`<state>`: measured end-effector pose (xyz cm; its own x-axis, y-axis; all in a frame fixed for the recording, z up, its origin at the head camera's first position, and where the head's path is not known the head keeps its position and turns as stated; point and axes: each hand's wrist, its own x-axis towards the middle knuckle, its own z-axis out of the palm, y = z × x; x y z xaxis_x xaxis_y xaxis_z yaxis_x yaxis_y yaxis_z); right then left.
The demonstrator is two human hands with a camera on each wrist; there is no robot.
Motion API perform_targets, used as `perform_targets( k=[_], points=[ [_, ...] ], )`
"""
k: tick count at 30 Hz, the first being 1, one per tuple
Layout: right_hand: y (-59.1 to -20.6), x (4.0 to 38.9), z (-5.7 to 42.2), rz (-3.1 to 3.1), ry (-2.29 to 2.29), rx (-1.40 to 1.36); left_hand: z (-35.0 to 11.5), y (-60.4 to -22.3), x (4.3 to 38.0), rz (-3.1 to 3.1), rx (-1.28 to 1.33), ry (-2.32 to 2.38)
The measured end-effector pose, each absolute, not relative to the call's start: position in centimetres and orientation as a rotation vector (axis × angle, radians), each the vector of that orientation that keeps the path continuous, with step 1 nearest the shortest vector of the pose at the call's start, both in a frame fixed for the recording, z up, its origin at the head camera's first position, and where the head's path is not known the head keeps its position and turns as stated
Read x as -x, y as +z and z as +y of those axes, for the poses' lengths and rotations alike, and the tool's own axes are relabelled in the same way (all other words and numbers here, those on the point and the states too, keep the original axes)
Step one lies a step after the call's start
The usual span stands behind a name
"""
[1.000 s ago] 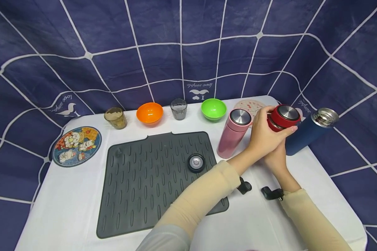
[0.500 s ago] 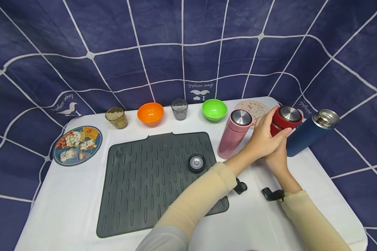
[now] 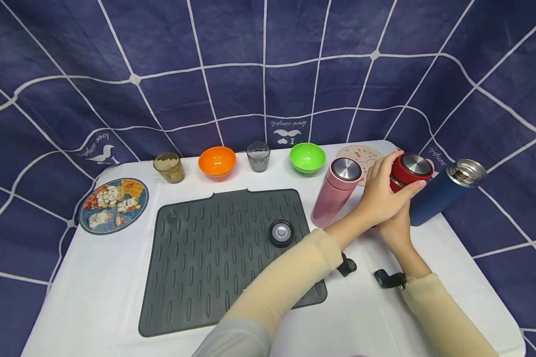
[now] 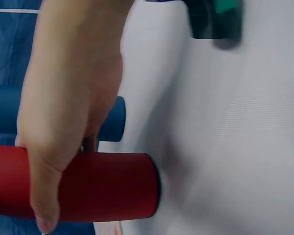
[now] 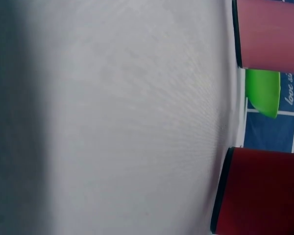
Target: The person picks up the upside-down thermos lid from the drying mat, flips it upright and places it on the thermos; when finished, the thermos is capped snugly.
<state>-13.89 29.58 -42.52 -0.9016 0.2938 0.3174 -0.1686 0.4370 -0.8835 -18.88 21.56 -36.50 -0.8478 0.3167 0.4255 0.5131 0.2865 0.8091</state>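
The red thermos (image 3: 397,185) stands at the right, its lid (image 3: 414,166) topped with a brushed-metal disc. My left hand (image 3: 377,198) grips its upper part near the lid, thumb across the front. Lower down, my right hand (image 3: 395,228) holds the body, partly hidden behind the left. In the left wrist view the right hand (image 4: 59,112) wraps round the red thermos (image 4: 108,186). Just right of the hands is an uncapped blue thermos (image 3: 442,191) with a steel mouth. A lidded pink thermos (image 3: 332,198) is to their left.
On the dark grey drying mat (image 3: 214,258) lies a round black cap (image 3: 281,233). Along the back are an amber glass (image 3: 169,168), an orange bowl (image 3: 217,162), a grey glass (image 3: 258,157), a green bowl (image 3: 307,157) and a pink coaster (image 3: 362,156). A cartoon coaster (image 3: 113,206) lies left.
A silver band showed under the red lid a second ago; the lid now sits lower, covering most of it. Both hands keep hold of the red thermos. The view has shifted slightly.
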Motion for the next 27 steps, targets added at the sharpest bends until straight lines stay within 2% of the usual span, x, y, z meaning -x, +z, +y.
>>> perform_targets(
  k=[3, 13, 27],
  points=[
    [-42.53, 13.86, 29.66, -2.269, 1.474, 0.126, 21.5, -37.02, 18.79, -2.334, 0.8, -1.593],
    [-41.94, 13.66, 29.52, -2.332, 1.402, 0.1, 21.82, -36.48, 18.18, -2.257, 0.604, -1.57],
    [-41.8, 13.45, 29.57, -2.364, 1.386, 0.147, 22.11, -36.33, 18.42, -2.208, 0.635, -1.659]
  ],
)
